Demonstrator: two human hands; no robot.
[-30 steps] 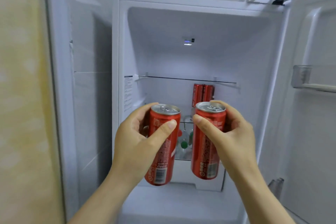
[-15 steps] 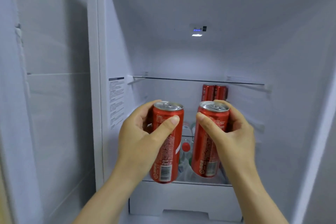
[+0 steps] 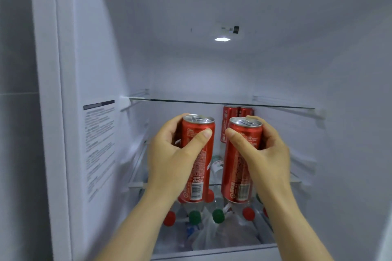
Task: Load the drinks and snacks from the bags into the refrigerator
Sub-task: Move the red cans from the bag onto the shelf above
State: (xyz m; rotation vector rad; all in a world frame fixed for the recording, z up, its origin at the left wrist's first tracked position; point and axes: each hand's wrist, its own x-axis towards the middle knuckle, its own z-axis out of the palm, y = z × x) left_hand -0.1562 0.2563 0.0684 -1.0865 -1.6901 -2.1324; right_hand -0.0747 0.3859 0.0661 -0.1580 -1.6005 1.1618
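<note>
The left hand (image 3: 169, 154) has its grip closed round a tall red metal can (image 3: 198, 167); the right hand (image 3: 267, 154) grips a second red can (image 3: 239, 167). Both are upright inside the white fridge (image 3: 212, 70), near two red cans at the back (image 3: 235, 121), likely to stand beside them.

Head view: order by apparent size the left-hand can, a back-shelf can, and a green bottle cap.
1. Left-hand can, largest, but nearest the camera.
2. Back-shelf can, partly hidden; possibly the same real size.
3. Green bottle cap, smallest.
</note>
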